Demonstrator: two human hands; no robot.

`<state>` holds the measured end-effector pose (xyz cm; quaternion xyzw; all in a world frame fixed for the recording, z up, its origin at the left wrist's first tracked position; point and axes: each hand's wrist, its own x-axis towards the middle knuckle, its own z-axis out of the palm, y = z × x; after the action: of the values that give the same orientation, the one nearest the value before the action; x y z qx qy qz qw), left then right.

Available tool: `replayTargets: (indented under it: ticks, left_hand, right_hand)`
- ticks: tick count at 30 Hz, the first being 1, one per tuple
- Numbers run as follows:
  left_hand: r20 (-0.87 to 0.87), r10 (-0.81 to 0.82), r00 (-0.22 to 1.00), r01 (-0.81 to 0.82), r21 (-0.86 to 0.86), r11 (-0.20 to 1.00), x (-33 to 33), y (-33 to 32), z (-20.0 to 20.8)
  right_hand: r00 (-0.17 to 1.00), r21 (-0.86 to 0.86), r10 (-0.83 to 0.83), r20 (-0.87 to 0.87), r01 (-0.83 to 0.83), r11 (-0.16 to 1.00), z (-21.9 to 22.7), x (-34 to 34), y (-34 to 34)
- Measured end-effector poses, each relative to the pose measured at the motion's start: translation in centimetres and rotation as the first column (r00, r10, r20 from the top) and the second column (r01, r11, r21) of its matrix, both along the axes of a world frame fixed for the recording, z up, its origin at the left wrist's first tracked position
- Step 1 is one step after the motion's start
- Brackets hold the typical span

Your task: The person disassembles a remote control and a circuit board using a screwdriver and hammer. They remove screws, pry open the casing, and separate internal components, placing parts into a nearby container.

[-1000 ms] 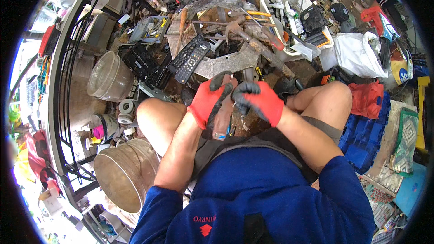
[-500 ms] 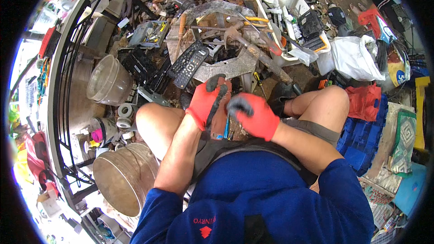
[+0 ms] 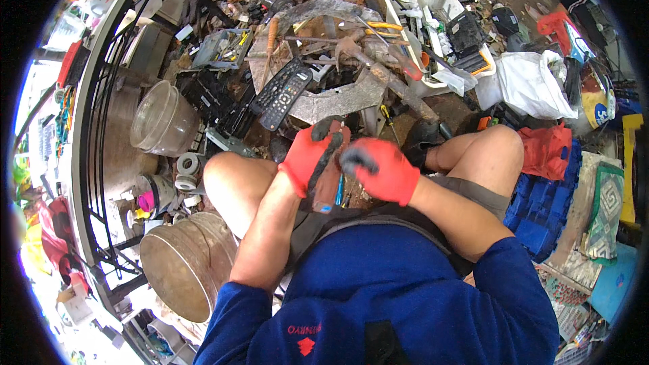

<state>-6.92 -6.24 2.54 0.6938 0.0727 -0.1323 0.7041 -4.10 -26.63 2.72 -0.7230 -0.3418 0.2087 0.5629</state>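
In a red glove with dark fingers, my left hand (image 3: 305,157) is closed around a long, flat reddish-brown piece (image 3: 327,188) held between my knees. A small bright tip shows near my left thumb. Just right of that piece is my right hand (image 3: 384,172), gloved alike, its fingers curled together; what they grip, if anything, is hidden. A thin blue rod (image 3: 339,189) lies along the brown piece below the hands. Ahead to the left rests a black remote control (image 3: 285,93). A hammer (image 3: 389,80) with a wooden handle lies ahead to the right, near a yellow-handled screwdriver (image 3: 386,113).
A white bin (image 3: 391,10) of parts and tools stands ahead right, beside a white bag (image 3: 534,84). Left are a clear tub (image 3: 162,118), a large bucket (image 3: 177,272) and a black metal frame (image 3: 94,128). A blue plastic crate (image 3: 541,206) sits by my right knee.
The brown piece has shifted slightly in my left hand, and a small bright tip now shows by the thumb. My right hand has barely moved and stays curled.
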Motion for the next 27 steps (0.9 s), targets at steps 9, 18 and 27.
replayTargets:
  ticks: [9, 18, 27]
  left_hand:
    - [0.215, -0.173, 0.961, 0.062, 0.445, 0.893, 0.3, 0.4, -0.6]
    - [0.030, 0.016, 0.999, -0.017, 0.046, 0.999, 0.2, 0.0, -1.5]
    - [0.260, -0.169, 0.951, 0.040, 0.437, 0.899, 1.3, -0.4, 0.7]
  right_hand:
    - [0.821, -0.236, 0.157, 0.549, -0.028, 0.971, 1.6, -0.7, -0.1]
    - [0.810, -0.102, 0.016, 0.586, 0.054, 0.993, 2.1, -1.1, 0.3]
    - [0.929, 0.025, -0.161, 0.334, 0.162, 0.987, 1.4, -0.9, 0.0]
